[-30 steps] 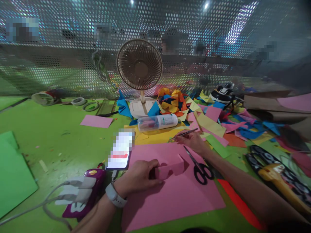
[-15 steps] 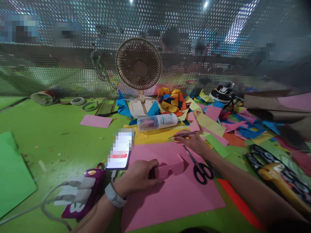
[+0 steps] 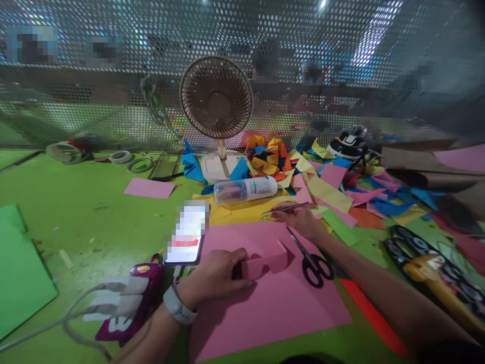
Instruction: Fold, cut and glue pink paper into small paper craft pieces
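Observation:
My left hand [image 3: 220,275], a watch on its wrist, is closed on the end of a folded pink paper strip [image 3: 267,263]. The strip stands on edge, bent at its right end, over a large pink sheet [image 3: 265,313]. Further off, my right hand [image 3: 297,218] pinches a pair of thin metal tweezers [image 3: 290,207]; their tips point left over yellow paper [image 3: 220,215]. Black-handled scissors [image 3: 314,265] lie partly spread on the pink sheet, between the strip and my right forearm. A lit phone [image 3: 186,235] with a cable lies left of the sheet.
A fan [image 3: 216,98] stands at the back, with a clear bottle [image 3: 245,190] lying before it. Coloured paper scraps [image 3: 333,189] spread over the back right. A purple power strip [image 3: 142,290] with plugs sits at left. A yellow-and-black object [image 3: 428,270] lies at right.
Hardly anything differs. My right hand and the tweezers have shifted very slightly at the yellow paper; my left hand keeps its hold on the pink strip.

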`<state>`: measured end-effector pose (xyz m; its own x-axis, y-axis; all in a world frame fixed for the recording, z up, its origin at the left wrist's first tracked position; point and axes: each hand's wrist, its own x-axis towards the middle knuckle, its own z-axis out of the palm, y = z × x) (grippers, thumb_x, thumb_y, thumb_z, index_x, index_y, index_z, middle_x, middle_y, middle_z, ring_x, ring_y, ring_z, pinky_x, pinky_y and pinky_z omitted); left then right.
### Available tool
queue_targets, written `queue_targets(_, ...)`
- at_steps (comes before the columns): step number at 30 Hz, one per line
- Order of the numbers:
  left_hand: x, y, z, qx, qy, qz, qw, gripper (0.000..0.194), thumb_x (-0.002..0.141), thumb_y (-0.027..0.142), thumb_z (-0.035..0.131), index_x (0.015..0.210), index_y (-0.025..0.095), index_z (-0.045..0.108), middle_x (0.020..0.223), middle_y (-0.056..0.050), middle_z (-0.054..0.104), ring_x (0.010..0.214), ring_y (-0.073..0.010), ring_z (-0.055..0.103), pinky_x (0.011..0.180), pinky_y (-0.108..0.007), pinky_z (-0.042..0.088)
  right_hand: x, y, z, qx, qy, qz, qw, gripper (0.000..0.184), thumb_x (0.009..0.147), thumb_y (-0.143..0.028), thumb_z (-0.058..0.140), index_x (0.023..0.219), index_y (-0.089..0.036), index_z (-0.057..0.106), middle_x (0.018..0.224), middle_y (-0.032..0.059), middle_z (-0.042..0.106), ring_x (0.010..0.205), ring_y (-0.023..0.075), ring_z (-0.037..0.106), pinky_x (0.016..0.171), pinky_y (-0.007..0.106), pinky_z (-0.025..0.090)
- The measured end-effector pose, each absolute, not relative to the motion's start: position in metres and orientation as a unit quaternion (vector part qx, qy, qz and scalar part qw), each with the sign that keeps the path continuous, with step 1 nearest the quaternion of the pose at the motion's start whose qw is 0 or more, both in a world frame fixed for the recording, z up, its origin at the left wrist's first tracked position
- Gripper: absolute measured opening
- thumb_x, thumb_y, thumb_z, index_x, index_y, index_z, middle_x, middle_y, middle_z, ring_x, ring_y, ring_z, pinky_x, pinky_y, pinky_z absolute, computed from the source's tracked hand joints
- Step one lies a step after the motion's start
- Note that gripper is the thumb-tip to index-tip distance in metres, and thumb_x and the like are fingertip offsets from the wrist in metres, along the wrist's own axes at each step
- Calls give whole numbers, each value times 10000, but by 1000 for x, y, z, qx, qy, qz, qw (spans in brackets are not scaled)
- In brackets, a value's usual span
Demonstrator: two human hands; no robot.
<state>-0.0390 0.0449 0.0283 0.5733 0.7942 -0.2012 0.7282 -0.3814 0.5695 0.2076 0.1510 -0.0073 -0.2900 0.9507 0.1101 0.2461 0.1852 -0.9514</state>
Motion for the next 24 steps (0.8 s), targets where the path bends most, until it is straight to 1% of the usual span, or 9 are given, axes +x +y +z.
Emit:
queue_targets(3, -39, 45, 29, 829, 462, 51, 312, 265, 775, 450, 561, 855, 201, 520, 686, -1, 582, 550, -128, 466, 503, -245, 232, 208, 150, -8, -450, -661, 457, 390, 278, 722, -436, 681, 861, -197, 699, 921, 57, 693, 802, 205, 670, 678, 318, 581)
queue_targets(8, -38, 44, 31, 827, 465, 50, 314, 254, 777, 439, 567, 856, 203, 515, 700, -1, 592, 562, -134, 480, 507, -244, 238, 207, 146, -9, -438, -662, 481, 373, 295, 722, -431, 686, 884, -185, 703, 860, 55, 700, 725, 194, 678, 670, 330, 589)
queue_targets(14, -38, 44, 31, 828, 464, 44, 311, 252, 779, 433, 564, 869, 201, 520, 693, 1, 590, 558, -135, 474, 504, -244, 236, 209, 150, -11, -441, -648, 480, 394, 288, 712, -441, 692, 851, -189, 694, 919, 53, 686, 784, 204, 673, 678, 335, 592)
queue_targets(19, -39, 44, 30, 824, 468, 47, 316, 251, 774, 430, 565, 864, 199, 529, 684, 0, 585, 547, -129, 466, 501, -248, 227, 209, 149, -10, -446, -642, 480, 398, 303, 721, -456, 677, 862, -188, 685, 875, 51, 694, 767, 205, 676, 648, 333, 593)
queue_targets(24, -38, 44, 29, 827, 463, 53, 316, 260, 777, 442, 562, 868, 201, 521, 677, 2, 579, 547, -127, 467, 504, -247, 230, 208, 146, -8, -456, -651, 465, 389, 266, 713, -431, 692, 841, -199, 692, 849, 51, 705, 716, 210, 681, 653, 339, 592)
